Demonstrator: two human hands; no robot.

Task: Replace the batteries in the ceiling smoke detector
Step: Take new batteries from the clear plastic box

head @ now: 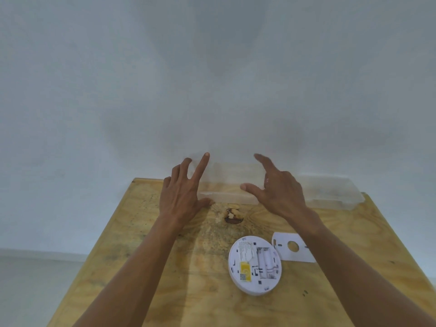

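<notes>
The smoke detector (254, 265) lies back-side up on the plywood surface (146, 274), at about 5 o'clock from the centre of the view. Its battery bay faces upward; whether cells are seated in it cannot be told. A yellow label (244, 270) sits on the left part of its back. The white mounting plate (293, 250), with a round hole, lies flat touching the detector's rim at its 2 o'clock.

Two clear plastic boxes rest along the far edge against the wall: one (230, 187) at 12 o'clock from the detector, the other (330, 192) at 1 o'clock.

The left hand (182, 197) is at the first box's left end, grip wide open, fingers spread, holding nothing. The right hand (278, 192) is at that box's right end, grip likewise open and empty, thumb extended toward the box.
</notes>
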